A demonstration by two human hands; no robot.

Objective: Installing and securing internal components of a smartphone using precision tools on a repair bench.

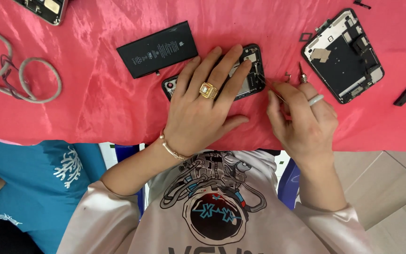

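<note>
Red cloth [95,103] kept parts from sliding. Your left hand [203,110] lay flat, fingers spread, pinning the opened phone [254,70] mid-table; your right hand [301,120] pinched tweezers [273,89] at its edge. Battery [157,49] lay beside.

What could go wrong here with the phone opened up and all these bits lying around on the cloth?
The thin tool in the right hand works at the edge of the open phone; a slip could scratch parts inside. The left hand lies flat over the phone, hiding much of it. The loose battery lies close behind and could get nudged. Tiny parts on the wrinkled red cloth might roll away.
</note>
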